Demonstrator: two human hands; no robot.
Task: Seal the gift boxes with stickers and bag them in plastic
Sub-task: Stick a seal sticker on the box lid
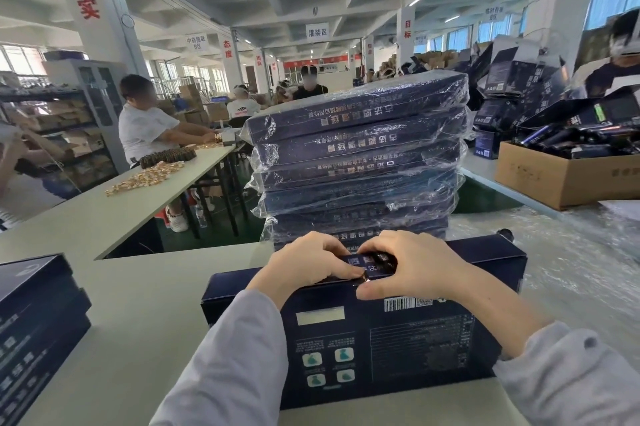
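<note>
- Two hands meet at the middle of the upper edge of a dark navy rectangular cardboard gift box [398, 349], which lies on the pale grey-green worktable [138, 304] just in front of the person, its barcode panel facing up.
- Left hand [304, 262]: fingers curled over the far side of the edge, thumb pressed down at the seam.
- Right hand [408, 266]: fingers curled over the same edge, thumb on the near face, so both hands grip the gift box.
- Between the thumbs shows a small glinting speck [363, 278], probably the seal sticker; it is too small to be sure.
- To do this step well, I judge the flap should be held fully shut, the sticker centred across the seam, and both halves rubbed flat from the fold outward so that no corner lifts.
- One thumb should pin the flap while the other smooths.
- Directly behind stands a tall stack of navy boxes in clear plastic bags [356, 162]; bagging this one comes next.
- Several unbagged navy boxes [34, 321] wait at the left.
</note>
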